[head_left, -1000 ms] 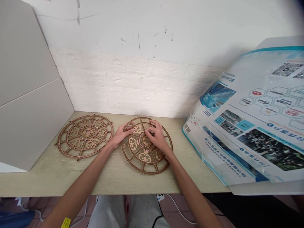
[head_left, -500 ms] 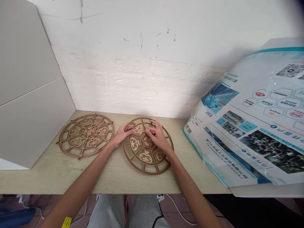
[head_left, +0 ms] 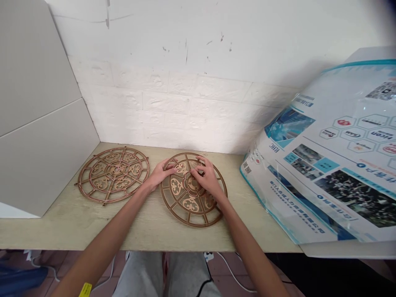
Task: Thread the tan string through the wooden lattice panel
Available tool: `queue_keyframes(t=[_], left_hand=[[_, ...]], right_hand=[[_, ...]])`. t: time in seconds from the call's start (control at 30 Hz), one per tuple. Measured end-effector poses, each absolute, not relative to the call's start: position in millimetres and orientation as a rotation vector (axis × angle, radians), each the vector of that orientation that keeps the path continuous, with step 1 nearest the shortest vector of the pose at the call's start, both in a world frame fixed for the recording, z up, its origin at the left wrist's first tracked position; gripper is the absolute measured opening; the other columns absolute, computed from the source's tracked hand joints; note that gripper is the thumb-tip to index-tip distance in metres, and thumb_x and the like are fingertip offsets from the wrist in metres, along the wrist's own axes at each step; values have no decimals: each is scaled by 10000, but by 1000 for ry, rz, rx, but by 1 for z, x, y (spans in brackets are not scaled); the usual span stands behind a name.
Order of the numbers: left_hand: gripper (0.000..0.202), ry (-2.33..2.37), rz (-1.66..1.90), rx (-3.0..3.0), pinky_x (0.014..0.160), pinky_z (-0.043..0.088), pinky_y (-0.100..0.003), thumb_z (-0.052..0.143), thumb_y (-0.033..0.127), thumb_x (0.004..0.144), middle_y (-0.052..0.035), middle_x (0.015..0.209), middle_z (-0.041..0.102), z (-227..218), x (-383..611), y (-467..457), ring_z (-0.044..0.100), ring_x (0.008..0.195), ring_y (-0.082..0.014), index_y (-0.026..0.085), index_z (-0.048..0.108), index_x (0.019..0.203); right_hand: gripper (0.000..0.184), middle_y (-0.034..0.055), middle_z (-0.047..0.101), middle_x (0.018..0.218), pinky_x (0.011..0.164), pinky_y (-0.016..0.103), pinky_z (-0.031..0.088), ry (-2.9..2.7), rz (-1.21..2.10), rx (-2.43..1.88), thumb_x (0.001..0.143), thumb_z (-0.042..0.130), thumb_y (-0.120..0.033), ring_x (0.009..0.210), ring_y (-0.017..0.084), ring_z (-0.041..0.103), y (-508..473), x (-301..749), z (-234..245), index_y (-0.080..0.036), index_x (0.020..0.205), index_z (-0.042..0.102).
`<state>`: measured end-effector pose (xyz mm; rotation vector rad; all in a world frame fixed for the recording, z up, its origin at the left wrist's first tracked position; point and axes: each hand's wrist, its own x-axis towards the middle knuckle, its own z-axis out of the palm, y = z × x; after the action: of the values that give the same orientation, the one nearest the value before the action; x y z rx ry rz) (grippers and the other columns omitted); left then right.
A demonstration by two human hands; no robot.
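Note:
Two round brown fretwork discs lie flat on a pale wooden table (head_left: 148, 231). My left hand (head_left: 159, 175) rests on the upper left rim of the right disc (head_left: 189, 206), fingers curled over its edge. My right hand (head_left: 206, 176) lies over that disc's centre and upper part, its fingertips bent and pinched at the carved pattern near the middle. What the fingertips hold, if anything, is too small to make out. The left disc (head_left: 113, 173) lies untouched beside my left forearm.
A large printed poster in clear plastic (head_left: 324, 165) leans over the table's right end. A grey panel (head_left: 37, 123) closes the left side and a white brick wall (head_left: 192, 103) stands behind. My grey-trousered legs and a cable show below the table's front edge.
Both hands stay on the right disc, with only slight finger movement of my right hand at the centre. The view has shifted a little.

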<state>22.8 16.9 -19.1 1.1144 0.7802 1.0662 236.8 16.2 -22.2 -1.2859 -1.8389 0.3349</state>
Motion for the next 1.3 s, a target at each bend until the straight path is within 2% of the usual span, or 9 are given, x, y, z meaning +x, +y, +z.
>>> queue_keyframes(t=[0.33,0.6,1.07,1.3], left_hand=[[668,803,1071,1122,907,507,-326,843,347,649,-127,1194,656,-18,23,15,629,1079,-242,153,594,1237],[699,826,1077,1130,926,506,-342,847,345,644,-134,1214,649,-17,23,15,628,1094,-250,153,585,1263],[656,807,1071,1096,877,515,-316,843,325,631,-121,1173,667,-15,24,14,647,1025,-233,148,597,1213],[663,854,1080,1108,840,523,-282,842,318,638,-124,1205,655,-11,23,13,644,1032,-224,140,601,1230]], right_hand=[[388,96,518,1311,1184,492,346,-1881,244,-1305,868,498,-448,1294,220,439,13,235,-21,-145,654,612],[365,101,526,1277,1133,468,400,-1952,-7,-1264,908,431,-427,1264,207,443,13,233,-27,-168,752,635],[285,66,543,1283,1154,480,366,-1875,110,-1343,874,459,-317,1289,217,425,7,221,-20,-155,663,562],[299,82,558,1254,1116,465,373,-1900,75,-1285,888,442,-319,1251,210,431,8,223,-20,-150,690,589]])
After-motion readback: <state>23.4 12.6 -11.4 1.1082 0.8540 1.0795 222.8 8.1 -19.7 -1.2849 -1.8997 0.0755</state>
